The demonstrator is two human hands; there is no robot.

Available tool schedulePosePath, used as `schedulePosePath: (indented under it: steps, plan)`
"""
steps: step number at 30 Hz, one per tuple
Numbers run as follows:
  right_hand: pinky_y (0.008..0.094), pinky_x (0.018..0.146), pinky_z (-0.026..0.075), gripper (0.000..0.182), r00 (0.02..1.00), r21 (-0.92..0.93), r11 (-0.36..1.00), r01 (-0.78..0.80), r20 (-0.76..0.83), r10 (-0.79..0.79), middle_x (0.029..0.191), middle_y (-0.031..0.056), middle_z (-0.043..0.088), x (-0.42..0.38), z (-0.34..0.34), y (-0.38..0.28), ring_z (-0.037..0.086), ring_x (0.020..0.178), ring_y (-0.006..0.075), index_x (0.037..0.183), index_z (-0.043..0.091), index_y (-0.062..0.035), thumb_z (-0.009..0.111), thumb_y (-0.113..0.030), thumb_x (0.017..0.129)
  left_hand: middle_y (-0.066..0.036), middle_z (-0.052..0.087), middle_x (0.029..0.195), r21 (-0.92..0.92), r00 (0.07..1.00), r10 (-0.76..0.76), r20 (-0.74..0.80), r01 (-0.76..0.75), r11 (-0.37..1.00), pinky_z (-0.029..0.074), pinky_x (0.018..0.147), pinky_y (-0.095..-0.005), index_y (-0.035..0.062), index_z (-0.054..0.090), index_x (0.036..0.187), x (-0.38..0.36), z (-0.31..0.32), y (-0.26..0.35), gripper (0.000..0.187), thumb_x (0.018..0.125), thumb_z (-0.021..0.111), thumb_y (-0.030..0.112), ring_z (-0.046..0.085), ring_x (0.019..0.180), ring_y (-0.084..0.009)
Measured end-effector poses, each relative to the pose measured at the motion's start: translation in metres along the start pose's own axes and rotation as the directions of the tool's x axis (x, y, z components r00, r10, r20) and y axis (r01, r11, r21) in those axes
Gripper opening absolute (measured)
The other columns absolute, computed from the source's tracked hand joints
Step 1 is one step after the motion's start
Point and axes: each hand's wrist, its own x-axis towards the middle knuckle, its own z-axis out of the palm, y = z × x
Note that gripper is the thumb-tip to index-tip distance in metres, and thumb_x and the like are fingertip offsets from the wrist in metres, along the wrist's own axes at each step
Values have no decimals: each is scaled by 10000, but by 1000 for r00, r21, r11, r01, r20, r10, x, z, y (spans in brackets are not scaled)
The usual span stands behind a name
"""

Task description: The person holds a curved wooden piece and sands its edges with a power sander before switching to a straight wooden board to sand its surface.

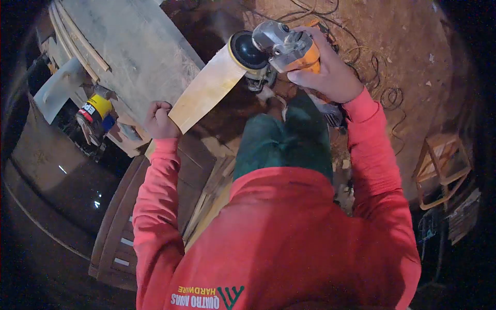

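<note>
A pale wooden board [207, 92] slants across the space in front of me. My left hand [161, 122] is closed on its lower left end, beside a large grey tabletop. In my right hand [333, 70] is an orange and grey angle grinder [287, 45], with fingers wrapped round its body. The grinder's round black disc [248, 50] overlaps the board's far end and appears to touch it. Light dust hangs near the disc. My left fingertips are partly hidden behind the board.
A grey tabletop [137, 49] bears thin wooden strips [82, 41] at upper left. A yellow-labelled container [98, 107] stands left. Loose cables [380, 64] lie on the brown ground. A small wooden frame [443, 165] stands right, a brown panelled wooden piece [116, 227] lower left.
</note>
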Motion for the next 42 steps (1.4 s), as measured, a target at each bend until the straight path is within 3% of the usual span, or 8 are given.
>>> schedulePosePath:
  steps: [3, 12, 15, 21, 24, 28, 31, 42]
  plan:
    - [400, 975, 537, 812, 987, -55, 987, 153, -42, -156, 1201, 128, 682, -7, 17, -11, 688, 1112, 278, 1450, 383, -88, 835, -189, 783, -57, 641, 728, 35, 1000, -4, -4, 5, 999, 464, 652, -264, -28, 656, 818, 2, -1, 0, 228, 823, 469, 103, 570, 666, -125]
    - [384, 1025, 484, 827, 1000, -427, 904, 24, -7, -30, 1295, 129, 591, -18, 36, -68, 609, 1165, 255, 1460, 387, -86, 828, -166, 765, -73, 639, 723, 135, 999, -32, -15, 33, 990, 473, 662, -285, -28, 656, 820, 2, -1, -5, 242, 817, 452, 102, 579, 679, -140]
    - [367, 968, 518, 783, 989, -187, 973, 132, -42, -142, 1220, 108, 627, -5, 5, -26, 638, 1060, 225, 1464, 395, -102, 807, -153, 800, -62, 628, 727, 112, 999, -33, -8, 34, 993, 459, 659, -279, -31, 650, 819, 2, 0, 3, 237, 815, 447, 92, 561, 683, -137]
    - [341, 1012, 491, 747, 962, 153, 951, -270, -9, 275, 1319, 79, 552, 22, -31, 39, 573, 1180, 175, 1499, 374, -101, 753, -79, 856, -50, 606, 730, 43, 999, -38, 2, 38, 998, 425, 643, -269, -29, 631, 805, 2, 4, 20, 209, 808, 449, 74, 513, 674, -120]
    - [330, 1037, 464, 774, 994, 292, 950, -110, 45, 101, 1378, 75, 512, 14, -19, 41, 533, 1239, 172, 1516, 359, -91, 762, -106, 856, -48, 595, 727, 5, 995, -98, 1, 98, 995, 413, 636, -266, -30, 626, 811, -3, -1, 9, 210, 809, 443, 75, 501, 670, -112]
    - [337, 1082, 425, 846, 997, -174, 982, 77, 26, -74, 1399, 75, 498, 30, -24, 44, 503, 1283, 184, 1524, 355, -74, 806, -186, 817, -51, 611, 743, 46, 998, -63, -3, 63, 997, 419, 640, -260, -39, 625, 794, 0, 1, 12, 217, 802, 441, 75, 501, 664, -114]
    - [345, 1083, 425, 833, 998, 170, 983, -62, 32, 58, 1361, 79, 512, 36, -25, 46, 512, 1264, 194, 1497, 382, -75, 814, -183, 794, -59, 620, 762, 60, 999, -52, 8, 51, 997, 427, 651, -260, -45, 625, 794, 0, -2, 8, 219, 800, 439, 72, 508, 673, -120]
    - [385, 987, 499, 761, 970, -165, 957, 237, 90, -225, 1235, 120, 572, 11, 11, -30, 605, 1137, 246, 1416, 428, -57, 838, -87, 775, -42, 598, 730, 35, 1000, -13, 0, 13, 999, 424, 648, -253, -32, 631, 819, -1, 0, 13, 220, 810, 426, 47, 512, 683, -113]
